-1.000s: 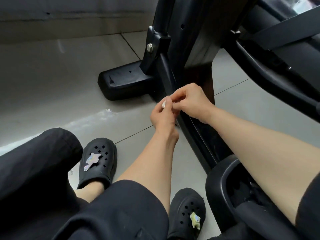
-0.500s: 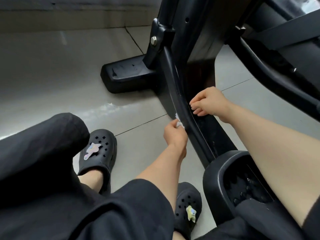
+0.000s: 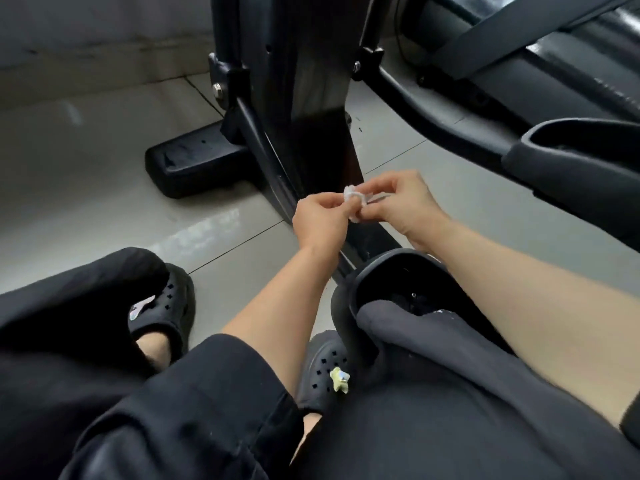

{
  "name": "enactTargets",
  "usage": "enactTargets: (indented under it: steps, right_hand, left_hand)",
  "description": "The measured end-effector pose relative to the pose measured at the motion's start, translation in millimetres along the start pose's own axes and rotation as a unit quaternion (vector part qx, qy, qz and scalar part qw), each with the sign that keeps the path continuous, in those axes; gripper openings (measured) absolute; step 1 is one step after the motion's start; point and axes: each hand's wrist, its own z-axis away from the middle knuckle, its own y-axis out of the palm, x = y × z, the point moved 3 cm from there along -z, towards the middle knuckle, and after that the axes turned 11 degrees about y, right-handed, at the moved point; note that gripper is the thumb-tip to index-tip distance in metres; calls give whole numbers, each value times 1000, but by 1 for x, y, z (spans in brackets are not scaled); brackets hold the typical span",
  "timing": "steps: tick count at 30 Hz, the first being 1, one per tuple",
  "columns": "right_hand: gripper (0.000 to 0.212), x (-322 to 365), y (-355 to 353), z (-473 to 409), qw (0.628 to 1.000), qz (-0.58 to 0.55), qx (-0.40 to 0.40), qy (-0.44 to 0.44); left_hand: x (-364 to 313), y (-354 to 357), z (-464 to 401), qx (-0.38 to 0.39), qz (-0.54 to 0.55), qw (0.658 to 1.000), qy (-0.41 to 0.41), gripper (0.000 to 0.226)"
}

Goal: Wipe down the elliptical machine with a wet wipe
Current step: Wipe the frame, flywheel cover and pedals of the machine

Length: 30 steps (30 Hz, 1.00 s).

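Resting on the tiled floor (image 3: pixel 104 174), at left: black base foot (image 3: pixel 194 161) of the elliptical machine (image 3: pixel 304 98). Pinching the crumpled white wipe (image 3: pixel 355 199) from its left side: left hand (image 3: pixel 320 221), fingers curled. Gripping the same wipe from the right: right hand (image 3: pixel 403 202), fingers curled, just in front of the machine's dark upright.

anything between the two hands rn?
Yes: the small crumpled wet wipe, pinched from both sides by the left hand and right hand. Head view shows it, in front of the elliptical's dark upright.
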Motion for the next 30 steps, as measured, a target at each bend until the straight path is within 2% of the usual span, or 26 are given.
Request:
enactTargets:
  steps: [3,5,7,9,12,15,18,20,21,24,26,30]
  right_hand:
    - [16,-35,-8,17,983,181,-36,-3]
    - [14,-52,-6,27,962,272,2,-22]
    - [13,-57,1,39,961,268,55,-48]
    - [13,-56,4,47,954,280,72,-82]
    - [19,-64,-13,38,943,326,8,-65]
    - [21,-71,-21,29,929,363,-53,-43]
    - [16,-70,2,41,916,384,17,-113]
    - [22,-72,10,51,907,385,64,-155]
    - [23,-72,5,50,903,396,58,-156]
    - [20,-76,-20,36,901,427,-17,-73]
    - [23,-76,-17,35,887,456,-40,-63]
    - [37,-64,23,58,879,436,86,-171]
  left_hand:
    - [13,-5,32,-14,-18,999,-25,8]
    - [28,-9,56,-38,-60,996,-50,19]
    - [37,-6,80,-17,-81,995,-50,29]
    - [47,-2,95,3,-101,995,-21,31]
    - [49,-1,99,21,-155,988,3,36]
    - [45,-4,94,44,-183,982,-10,45]
    - [42,-7,95,62,-200,978,-9,49]
    - [44,-7,98,55,-200,978,-3,48]
    - [45,-7,100,47,-201,979,1,49]
    - [47,-5,107,7,-227,974,0,52]
    - [49,-6,112,-26,-221,975,-13,47]
    - [46,-4,117,-56,-227,972,-5,21]
